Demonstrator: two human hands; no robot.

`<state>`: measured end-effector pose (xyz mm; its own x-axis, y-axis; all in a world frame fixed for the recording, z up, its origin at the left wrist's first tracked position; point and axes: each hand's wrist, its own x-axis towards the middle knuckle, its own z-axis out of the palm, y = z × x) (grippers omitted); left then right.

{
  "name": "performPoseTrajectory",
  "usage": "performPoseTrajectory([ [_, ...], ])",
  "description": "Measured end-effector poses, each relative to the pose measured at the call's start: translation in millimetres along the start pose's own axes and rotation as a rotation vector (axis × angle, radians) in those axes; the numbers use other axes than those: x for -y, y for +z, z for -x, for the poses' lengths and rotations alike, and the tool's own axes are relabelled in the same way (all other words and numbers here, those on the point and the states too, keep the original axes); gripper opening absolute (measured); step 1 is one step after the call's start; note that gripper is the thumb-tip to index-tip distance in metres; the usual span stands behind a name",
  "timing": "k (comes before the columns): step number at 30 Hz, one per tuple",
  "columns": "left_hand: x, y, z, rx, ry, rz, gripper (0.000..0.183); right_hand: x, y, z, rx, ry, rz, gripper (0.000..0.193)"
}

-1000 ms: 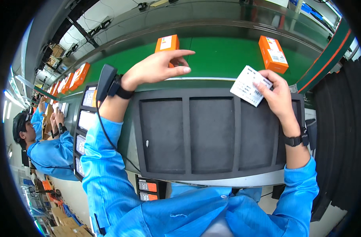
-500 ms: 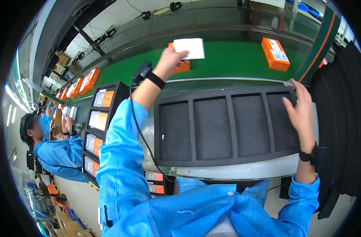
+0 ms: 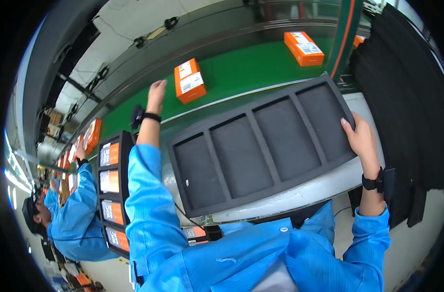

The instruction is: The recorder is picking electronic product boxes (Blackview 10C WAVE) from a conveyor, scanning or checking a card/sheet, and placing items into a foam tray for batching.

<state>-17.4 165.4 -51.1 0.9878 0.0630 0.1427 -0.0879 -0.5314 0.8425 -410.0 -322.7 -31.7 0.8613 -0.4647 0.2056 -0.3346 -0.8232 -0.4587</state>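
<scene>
My left hand [image 3: 157, 92] is closed, with nothing showing in its fingers. It hovers over the green conveyor belt [image 3: 231, 73], left of an orange box [image 3: 189, 82] bearing white labels. My right hand [image 3: 362, 136] grips the right end of a black foam tray [image 3: 275, 185], thumb on the rim and fingers around the outer side. The tray has several shallow rectangular compartments and lies at a slant, its right end farther from me. A small white spot [image 3: 187, 183] shows in its leftmost compartment.
Another orange box [image 3: 304, 48] sits on the belt beside a green post [image 3: 342, 44]. To my left stands a black tray holding orange-and-white boxes [image 3: 110, 181]. A co-worker in blue [image 3: 78, 219] works beyond it. Black foam sheets [image 3: 402, 112] are stacked at right.
The white flat item that my left hand held over the orange box is gone from its fingers. That hand moved left. My right hand went from open to gripping the tray, now slanted.
</scene>
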Motion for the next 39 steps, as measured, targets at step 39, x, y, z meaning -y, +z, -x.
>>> performPoseTrajectory([
  [39, 125.6, -20.9, 110.0, -0.112, 0.407, -0.334, 0.037, -527.1, 36.0, 339.6, -1.121, 1.195, -0.406, 0.056],
])
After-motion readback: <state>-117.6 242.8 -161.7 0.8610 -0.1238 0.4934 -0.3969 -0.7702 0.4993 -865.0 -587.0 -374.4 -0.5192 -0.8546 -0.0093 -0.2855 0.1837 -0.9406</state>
